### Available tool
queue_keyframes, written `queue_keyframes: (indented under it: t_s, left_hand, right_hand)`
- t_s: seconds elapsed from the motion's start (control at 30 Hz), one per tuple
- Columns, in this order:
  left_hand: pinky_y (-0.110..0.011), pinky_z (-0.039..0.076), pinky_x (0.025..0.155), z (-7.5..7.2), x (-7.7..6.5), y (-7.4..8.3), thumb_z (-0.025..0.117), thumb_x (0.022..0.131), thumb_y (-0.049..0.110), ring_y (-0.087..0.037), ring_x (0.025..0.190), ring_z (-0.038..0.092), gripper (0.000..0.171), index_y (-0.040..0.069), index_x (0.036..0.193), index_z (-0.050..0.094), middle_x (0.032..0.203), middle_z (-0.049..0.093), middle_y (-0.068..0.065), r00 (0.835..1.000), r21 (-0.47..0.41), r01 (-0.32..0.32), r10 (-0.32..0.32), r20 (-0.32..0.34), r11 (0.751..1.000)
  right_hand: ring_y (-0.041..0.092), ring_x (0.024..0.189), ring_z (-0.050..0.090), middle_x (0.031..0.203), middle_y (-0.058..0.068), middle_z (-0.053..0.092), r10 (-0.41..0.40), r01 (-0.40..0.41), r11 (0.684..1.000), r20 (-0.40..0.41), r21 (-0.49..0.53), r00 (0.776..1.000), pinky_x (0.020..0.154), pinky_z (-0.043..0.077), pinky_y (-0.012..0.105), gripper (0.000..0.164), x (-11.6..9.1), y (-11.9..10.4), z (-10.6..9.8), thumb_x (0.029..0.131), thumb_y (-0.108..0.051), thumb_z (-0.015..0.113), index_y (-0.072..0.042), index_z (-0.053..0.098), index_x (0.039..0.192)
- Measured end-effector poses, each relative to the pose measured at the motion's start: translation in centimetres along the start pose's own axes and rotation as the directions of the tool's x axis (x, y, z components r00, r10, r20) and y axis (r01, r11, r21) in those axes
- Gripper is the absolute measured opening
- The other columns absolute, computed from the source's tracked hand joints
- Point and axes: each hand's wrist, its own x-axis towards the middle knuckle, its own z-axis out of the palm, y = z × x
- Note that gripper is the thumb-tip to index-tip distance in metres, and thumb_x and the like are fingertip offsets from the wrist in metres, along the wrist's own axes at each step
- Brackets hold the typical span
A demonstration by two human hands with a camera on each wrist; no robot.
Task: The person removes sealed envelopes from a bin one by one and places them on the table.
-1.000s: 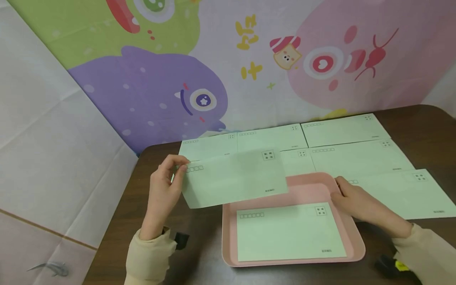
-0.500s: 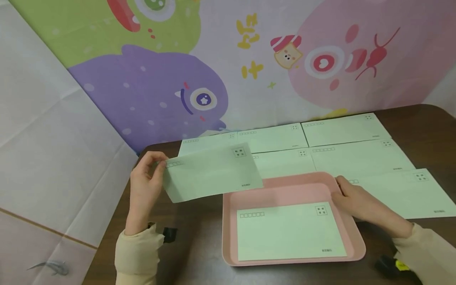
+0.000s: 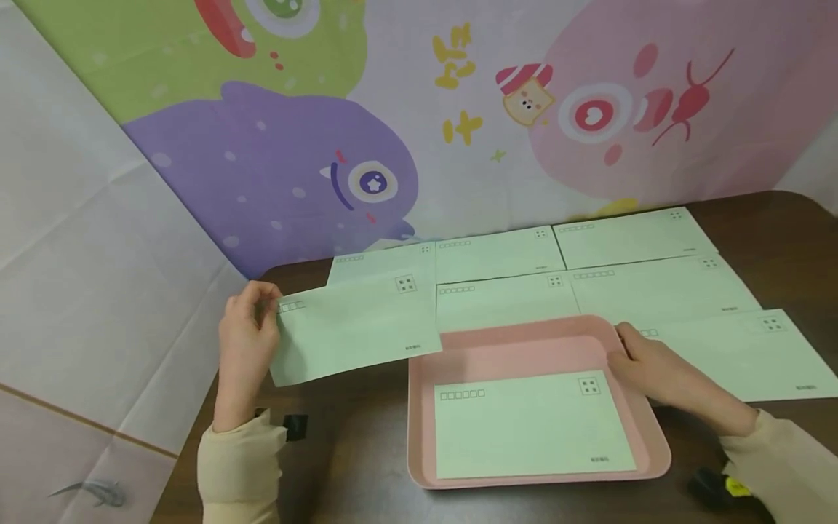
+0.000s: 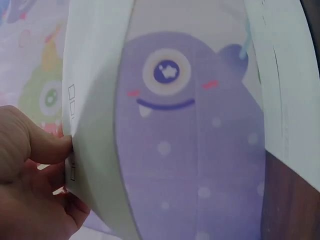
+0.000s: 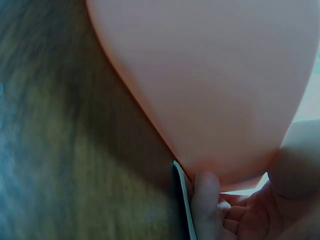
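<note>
With thumb and fingers, my left hand [image 3: 247, 327] pinches the left edge of a pale envelope [image 3: 356, 327] printed with postcode boxes and a stamp square. In the left wrist view the thumb [image 4: 50, 147] lies over those boxes, and the envelope bows slightly. In the head view its lower right corner overlaps the tray's back left corner. My right hand [image 3: 661, 367] grips the right rim of a shallow pink tray [image 3: 517, 356]. Its thumb and curled fingers show at the tray's edge in the right wrist view. Another envelope [image 3: 533, 426] lies face up in the tray.
Several matching envelopes lie edge to edge in rows on the dark wooden table [image 3: 340, 458], including one at the back [image 3: 500, 255] and one by my right wrist [image 3: 740, 356]. A cartoon-printed cloth [image 3: 275, 167] stands right behind the table; a pale panel [image 3: 78, 291] borders its left side.
My left hand has moved left with the envelope, then dipped slightly, uncovering more of the middle envelopes behind the tray. The right hand and tray have stayed in place.
</note>
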Motion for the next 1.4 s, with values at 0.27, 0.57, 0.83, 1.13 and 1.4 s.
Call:
queue_keyframes:
  t_s: [0.27,0.57,0.83,1.13,1.4]
  left_hand:
    - [-0.039,0.031,0.067,-0.5,0.2,-2.2,0.044,0.087,-0.01,-0.029,0.074,0.042,0.011,-0.002,0.089,0.051,0.082,0.055,-0.02,0.994,0.041,0.054,-0.058,0.093,0.998]
    - [-0.043,0.034,0.068,-1.1,0.1,-3.8,0.046,0.084,-0.011,-0.034,0.078,0.049,0.014,0.001,0.087,0.053,0.085,0.06,-0.02,0.984,0.08,-0.027,0.012,0.177,0.996]
    - [-0.048,0.033,0.07,-1.0,0.1,-4.7,0.044,0.085,-0.008,-0.038,0.076,0.046,0.015,0.003,0.09,0.054,0.082,0.061,-0.02,0.964,0.18,-0.078,0.028,0.266,0.981]
    - [-0.045,0.036,0.069,-0.3,0.2,-6.1,0.041,0.083,-0.01,-0.038,0.082,0.048,0.021,0.005,0.092,0.052,0.087,0.062,-0.024,0.898,0.226,-0.074,-0.034,0.438,0.971]
    - [-0.039,0.035,0.064,1.6,-0.2,-7.2,0.04,0.088,-0.005,-0.037,0.084,0.049,0.02,0.005,0.097,0.054,0.096,0.061,-0.024,0.849,0.216,-0.02,-0.098,0.52,0.976]
  right_hand:
    - [0.016,0.068,0.055,0.087,0.012,0.055,0.011,-0.011,1.0,0.011,0.015,1.0,0.058,0.045,0.03,0.037,0.1,0.0,0.1,0.096,-0.025,0.032,0.006,0.032,0.116]
    - [0.016,0.068,0.055,0.087,0.012,0.054,0.01,-0.01,1.0,0.005,0.008,1.0,0.057,0.045,0.03,0.036,0.1,0.0,0.1,0.096,-0.025,0.032,0.006,0.033,0.114]
    - [0.016,0.068,0.055,0.087,0.013,0.054,0.006,-0.006,1.0,0.0,0.01,1.0,0.057,0.045,0.03,0.036,0.1,0.1,0.1,0.096,-0.024,0.032,0.006,0.033,0.115]
    - [0.017,0.069,0.054,0.089,0.014,0.055,-0.001,0.001,1.0,-0.007,0.001,1.0,0.058,0.044,0.03,0.036,0.1,0.0,0.0,0.095,-0.023,0.033,0.006,0.033,0.116]
    - [0.016,0.067,0.055,0.087,0.013,0.054,0.012,-0.012,1.0,0.004,0.011,1.0,0.055,0.045,0.03,0.036,0.0,0.1,0.1,0.096,-0.025,0.032,0.006,0.032,0.115]
